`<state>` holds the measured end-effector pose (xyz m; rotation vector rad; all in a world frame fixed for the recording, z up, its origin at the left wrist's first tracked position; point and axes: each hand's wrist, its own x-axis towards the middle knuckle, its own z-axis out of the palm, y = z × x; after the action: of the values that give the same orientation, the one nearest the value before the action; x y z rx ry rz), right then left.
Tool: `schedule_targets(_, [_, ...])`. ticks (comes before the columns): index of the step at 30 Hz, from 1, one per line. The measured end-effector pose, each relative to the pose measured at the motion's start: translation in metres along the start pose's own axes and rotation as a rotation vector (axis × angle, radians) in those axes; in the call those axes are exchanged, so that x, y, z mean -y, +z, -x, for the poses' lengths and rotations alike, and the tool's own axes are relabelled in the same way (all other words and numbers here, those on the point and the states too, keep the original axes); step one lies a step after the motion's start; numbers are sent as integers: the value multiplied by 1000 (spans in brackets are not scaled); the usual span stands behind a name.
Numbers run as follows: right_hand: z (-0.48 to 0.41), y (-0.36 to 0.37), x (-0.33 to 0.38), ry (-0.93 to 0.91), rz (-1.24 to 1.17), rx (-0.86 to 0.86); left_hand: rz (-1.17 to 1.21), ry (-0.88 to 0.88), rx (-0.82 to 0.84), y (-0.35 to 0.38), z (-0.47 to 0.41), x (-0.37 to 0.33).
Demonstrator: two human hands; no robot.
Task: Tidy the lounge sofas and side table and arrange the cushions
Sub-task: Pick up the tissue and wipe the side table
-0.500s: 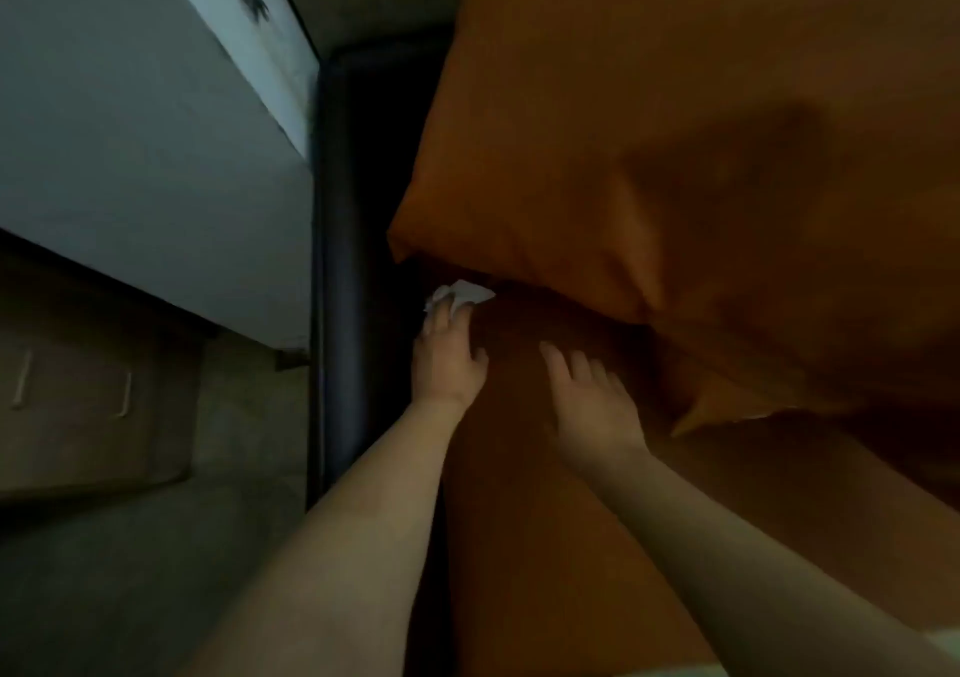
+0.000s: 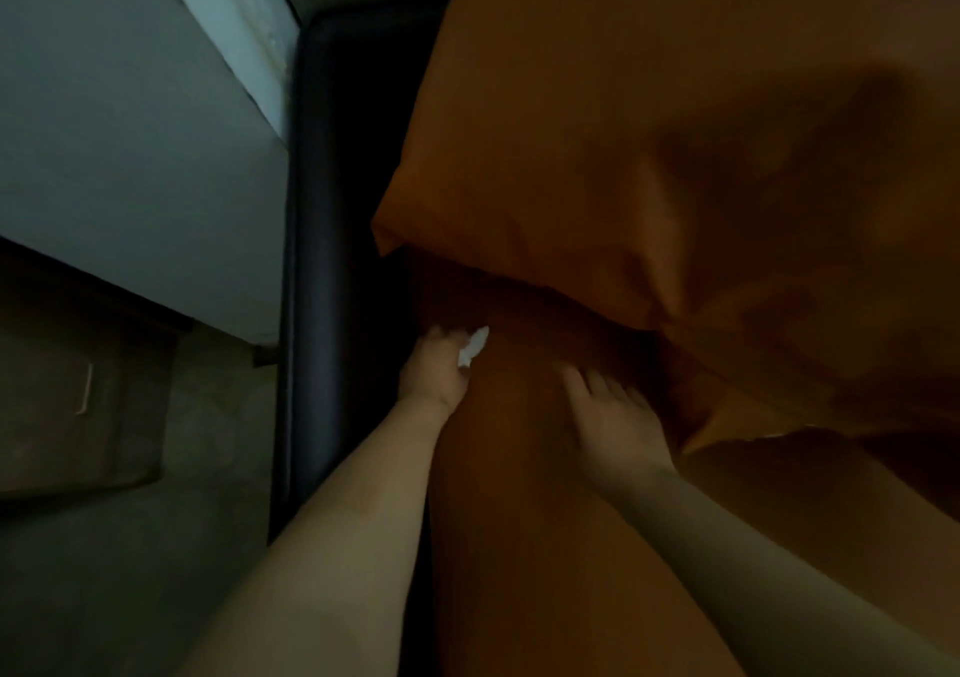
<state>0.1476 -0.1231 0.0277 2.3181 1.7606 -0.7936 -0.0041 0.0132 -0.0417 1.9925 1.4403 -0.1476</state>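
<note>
Head cam: L hand [image 2: 434, 372] grips 1 scrap [image 2: 474, 346], near 1 cushion [image 2: 597, 130].

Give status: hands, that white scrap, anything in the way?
Left hand grips white scrap. Right hand rests flat on orange seat. Big orange cushion overhangs just beyond the hands.

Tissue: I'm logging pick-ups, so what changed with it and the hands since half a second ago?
The left hand has curled round the tissue and drawn it slightly back; before, its fingers lay stretched over it. The right hand stays open on the seat, and the cushion has not moved.
</note>
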Motion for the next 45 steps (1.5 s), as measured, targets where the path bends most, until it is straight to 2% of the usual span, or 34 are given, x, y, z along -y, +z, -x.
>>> schedule_targets(3, [3, -14, 1, -6, 20, -22, 14, -10, -57, -9, 10, -8])
schedule_targets(8, [18, -41, 8, 27, 26, -70, -57, 75, -103, -44, 28, -24])
schedule_targets(15, [60, -94, 23, 98, 2, -170, -30, 124, 24, -109, 59, -57])
schedule_targets(24, [136, -180, 38, 240, -91, -346, -133, 373, 9, -212, 118, -125])
schedule_targets(28, [173, -218, 38, 302, -101, -419, -135, 412, 15, -240, 151, -166])
schedule_targets(35, [240, -260, 12, 383, -56, -562, -288, 618, 35, -253, 204, -257])
schedule_targets(45, [357, -261, -57, 576, -85, -712, -305, 838, 17, -210, 271, -370])
